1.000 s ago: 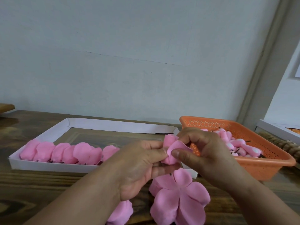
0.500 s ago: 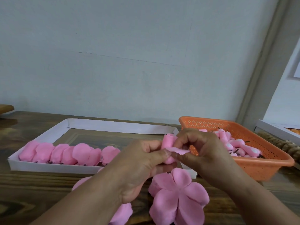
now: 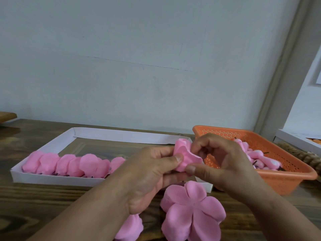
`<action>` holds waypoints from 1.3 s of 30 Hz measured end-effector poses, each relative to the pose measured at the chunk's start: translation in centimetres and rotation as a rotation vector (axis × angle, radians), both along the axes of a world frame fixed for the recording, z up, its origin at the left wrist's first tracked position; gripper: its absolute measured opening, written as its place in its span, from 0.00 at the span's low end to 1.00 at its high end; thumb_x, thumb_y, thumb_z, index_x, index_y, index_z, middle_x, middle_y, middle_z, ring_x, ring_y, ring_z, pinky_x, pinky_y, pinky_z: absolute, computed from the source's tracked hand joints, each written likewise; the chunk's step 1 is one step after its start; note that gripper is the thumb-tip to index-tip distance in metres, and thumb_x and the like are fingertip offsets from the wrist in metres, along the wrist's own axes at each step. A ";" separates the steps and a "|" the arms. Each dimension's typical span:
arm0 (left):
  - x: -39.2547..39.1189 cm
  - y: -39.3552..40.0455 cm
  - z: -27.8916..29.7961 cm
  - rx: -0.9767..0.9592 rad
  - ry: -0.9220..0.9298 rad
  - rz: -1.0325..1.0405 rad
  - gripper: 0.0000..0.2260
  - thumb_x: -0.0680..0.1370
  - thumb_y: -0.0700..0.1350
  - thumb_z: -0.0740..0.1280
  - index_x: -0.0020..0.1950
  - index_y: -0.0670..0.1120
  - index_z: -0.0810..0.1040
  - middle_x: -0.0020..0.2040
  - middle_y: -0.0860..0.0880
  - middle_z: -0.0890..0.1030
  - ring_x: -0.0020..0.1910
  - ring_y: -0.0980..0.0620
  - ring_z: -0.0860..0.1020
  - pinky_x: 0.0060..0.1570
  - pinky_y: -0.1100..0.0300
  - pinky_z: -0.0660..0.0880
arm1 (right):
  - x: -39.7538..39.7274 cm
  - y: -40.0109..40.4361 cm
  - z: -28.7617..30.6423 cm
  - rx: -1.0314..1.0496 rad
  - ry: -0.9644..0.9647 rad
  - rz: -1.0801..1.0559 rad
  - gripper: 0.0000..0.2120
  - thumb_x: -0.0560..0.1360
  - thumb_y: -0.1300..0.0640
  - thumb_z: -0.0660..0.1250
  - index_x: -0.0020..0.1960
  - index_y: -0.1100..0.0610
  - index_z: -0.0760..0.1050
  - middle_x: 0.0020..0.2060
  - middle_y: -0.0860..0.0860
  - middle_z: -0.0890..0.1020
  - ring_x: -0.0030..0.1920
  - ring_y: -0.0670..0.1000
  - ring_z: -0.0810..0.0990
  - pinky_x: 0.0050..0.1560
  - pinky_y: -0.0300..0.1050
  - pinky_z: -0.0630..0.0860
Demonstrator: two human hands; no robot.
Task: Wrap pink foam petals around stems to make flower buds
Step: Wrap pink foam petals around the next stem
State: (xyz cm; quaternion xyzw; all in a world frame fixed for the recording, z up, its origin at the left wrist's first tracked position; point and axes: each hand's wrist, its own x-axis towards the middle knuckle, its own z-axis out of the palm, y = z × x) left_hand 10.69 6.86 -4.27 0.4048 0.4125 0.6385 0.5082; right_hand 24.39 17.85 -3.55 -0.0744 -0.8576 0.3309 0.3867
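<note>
Work in hand: wrapping a petal round a bud, held in mid-air above the table at the centre of the view.

Left hand: fingers curled round the lower part of the partly formed bud, thumb pressed flat against its front. The stem is hidden inside the grasp; it cannot be confirmed from this view.

Right hand: thumb and forefinger pinch the free edge of the outer petal, which stands out to the right of the bud as an unclosed flap. The remaining fingers are loosely bent and hold nothing.

Judgement on step: the wrap appears well advanced but not finished, since the flap is not yet laid against the bud's body.

Next move, as judged: the right hand needs to draw the flap round and press it down while the left thumb keeps the earlier layers from unrolling. Foam of this kind probably springs back, so pressure should be held at the seam.

Surroundings:
- A flat five-petal foam piece lies on the table just below the hands, with another pink piece partly under the left wrist.
- The white cardboard tray at left holds a row of pink buds along its near wall.
- The orange basket at right holds slimmer pink pieces with dark stems.
</note>
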 end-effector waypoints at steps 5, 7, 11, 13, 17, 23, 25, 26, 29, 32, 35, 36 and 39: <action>0.1 0.0 0.0 -0.014 0.031 0.005 0.11 0.80 0.37 0.60 0.56 0.37 0.81 0.52 0.44 0.84 0.53 0.49 0.82 0.50 0.62 0.79 | 0.2 0.2 0.2 -0.054 0.037 0.094 0.13 0.62 0.51 0.73 0.44 0.56 0.78 0.38 0.53 0.79 0.39 0.49 0.76 0.43 0.42 0.73; 0.1 0.0 0.0 -0.021 0.026 0.008 0.11 0.79 0.37 0.61 0.55 0.38 0.81 0.52 0.44 0.84 0.52 0.50 0.83 0.49 0.62 0.79 | 0.3 0.1 0.2 -0.039 0.011 0.097 0.09 0.63 0.54 0.75 0.40 0.57 0.79 0.37 0.54 0.80 0.39 0.50 0.76 0.43 0.41 0.73; 0.2 0.0 0.2 -0.032 0.009 -0.017 0.11 0.79 0.37 0.60 0.56 0.38 0.81 0.54 0.42 0.83 0.53 0.50 0.82 0.50 0.62 0.79 | 0.2 0.1 0.4 -0.046 0.036 0.067 0.04 0.63 0.60 0.74 0.33 0.58 0.79 0.32 0.54 0.79 0.34 0.47 0.75 0.38 0.38 0.72; 0.3 -0.1 0.2 -0.037 -0.015 -0.034 0.11 0.79 0.37 0.60 0.56 0.39 0.81 0.54 0.42 0.84 0.52 0.51 0.82 0.50 0.61 0.80 | 0.2 0.2 0.3 -0.111 0.066 0.062 0.05 0.64 0.60 0.72 0.32 0.59 0.78 0.30 0.51 0.78 0.32 0.46 0.74 0.36 0.37 0.71; 0.3 -0.3 0.4 -0.054 -0.046 -0.052 0.11 0.78 0.37 0.61 0.55 0.38 0.81 0.51 0.42 0.84 0.46 0.51 0.83 0.45 0.62 0.80 | 0.0 0.3 0.1 -0.183 0.091 0.022 0.07 0.67 0.59 0.68 0.32 0.61 0.77 0.28 0.51 0.79 0.32 0.46 0.75 0.36 0.37 0.72; 0.3 -0.5 0.4 -0.069 -0.042 -0.079 0.13 0.75 0.39 0.63 0.56 0.35 0.80 0.50 0.42 0.84 0.44 0.51 0.83 0.40 0.65 0.78 | -0.4 -0.2 -0.1 -0.106 0.075 -0.065 0.12 0.68 0.51 0.69 0.32 0.59 0.76 0.28 0.55 0.77 0.30 0.46 0.72 0.33 0.38 0.69; 0.3 -0.5 0.4 -0.064 -0.031 -0.085 0.16 0.71 0.41 0.65 0.56 0.35 0.80 0.50 0.43 0.84 0.44 0.52 0.83 0.41 0.65 0.78 | -0.5 -0.2 -0.2 -0.088 0.076 -0.086 0.13 0.69 0.52 0.71 0.31 0.58 0.75 0.27 0.56 0.76 0.29 0.45 0.71 0.32 0.36 0.68; 0.3 -0.5 0.4 -0.060 -0.023 -0.088 0.17 0.70 0.41 0.65 0.56 0.36 0.80 0.50 0.43 0.84 0.44 0.52 0.83 0.41 0.65 0.78 | -0.5 -0.2 -0.3 -0.080 0.077 -0.096 0.13 0.70 0.54 0.71 0.31 0.59 0.75 0.27 0.56 0.75 0.29 0.45 0.70 0.31 0.36 0.68; 0.4 -0.5 0.4 -0.044 -0.013 -0.088 0.17 0.69 0.42 0.65 0.55 0.36 0.80 0.48 0.45 0.84 0.44 0.53 0.83 0.41 0.65 0.78 | -0.5 -0.1 -0.3 -0.048 0.069 -0.130 0.11 0.70 0.59 0.71 0.31 0.60 0.75 0.27 0.57 0.76 0.29 0.47 0.71 0.31 0.37 0.68; 0.6 -0.5 0.3 -0.036 -0.002 -0.064 0.16 0.70 0.43 0.66 0.54 0.37 0.81 0.47 0.45 0.84 0.45 0.54 0.83 0.41 0.66 0.78 | -0.5 -0.2 -0.4 -0.030 0.076 -0.143 0.10 0.70 0.60 0.71 0.31 0.60 0.76 0.27 0.58 0.76 0.29 0.54 0.73 0.31 0.43 0.70; 0.7 -0.4 0.1 -0.044 0.012 -0.034 0.15 0.71 0.43 0.66 0.53 0.36 0.81 0.48 0.43 0.84 0.46 0.52 0.83 0.42 0.65 0.78 | -0.7 -0.5 -0.5 -0.030 0.103 -0.146 0.14 0.68 0.51 0.70 0.30 0.61 0.76 0.26 0.58 0.75 0.27 0.49 0.70 0.29 0.39 0.68; 0.7 -0.4 0.1 -0.048 0.011 -0.027 0.14 0.72 0.42 0.65 0.53 0.36 0.81 0.49 0.43 0.84 0.46 0.52 0.83 0.42 0.64 0.79 | -0.6 -0.5 -0.5 -0.030 0.101 -0.137 0.16 0.67 0.49 0.69 0.30 0.61 0.76 0.27 0.58 0.75 0.28 0.47 0.70 0.29 0.38 0.68; 0.5 -0.3 0.1 -0.066 0.002 -0.006 0.10 0.78 0.39 0.62 0.53 0.36 0.81 0.50 0.41 0.84 0.46 0.50 0.82 0.44 0.62 0.80 | -0.3 0.0 -0.3 -0.064 0.060 -0.038 0.15 0.69 0.50 0.73 0.33 0.61 0.77 0.29 0.56 0.78 0.31 0.48 0.74 0.34 0.39 0.71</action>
